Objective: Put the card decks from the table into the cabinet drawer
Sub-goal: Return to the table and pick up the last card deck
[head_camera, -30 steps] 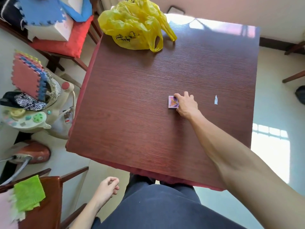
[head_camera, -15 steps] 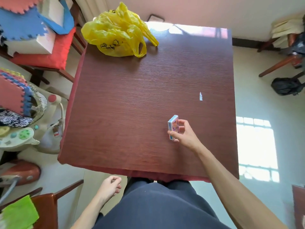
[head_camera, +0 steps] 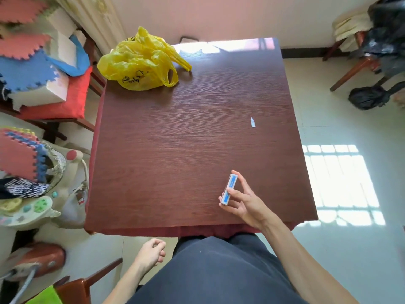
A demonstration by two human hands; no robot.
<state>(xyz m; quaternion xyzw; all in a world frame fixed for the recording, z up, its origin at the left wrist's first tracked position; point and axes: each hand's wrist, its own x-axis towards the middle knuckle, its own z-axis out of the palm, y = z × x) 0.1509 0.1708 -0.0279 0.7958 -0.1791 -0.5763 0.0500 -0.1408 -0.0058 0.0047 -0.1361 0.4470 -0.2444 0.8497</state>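
Note:
My right hand (head_camera: 246, 205) holds a card deck (head_camera: 229, 189) above the near right part of the dark wooden table (head_camera: 175, 150). The deck is turned on edge, so its blue and white side faces the camera. Thumb and fingers pinch its flat faces. My left hand (head_camera: 151, 253) hangs below the table's near edge, fingers curled loosely with nothing in them. No cabinet or drawer is in view.
A yellow plastic bag (head_camera: 140, 62) lies at the table's far left corner. A small white paper scrap (head_camera: 253, 122) lies on the right side. Chairs with foam mats (head_camera: 26, 69) and a baby walker (head_camera: 32, 194) crowd the left. A chair with dark bags (head_camera: 372, 62) stands far right.
My right hand has lifted the deck off the middle of the table and drawn it toward the near edge, turning it on edge. My left hand has stayed below the table.

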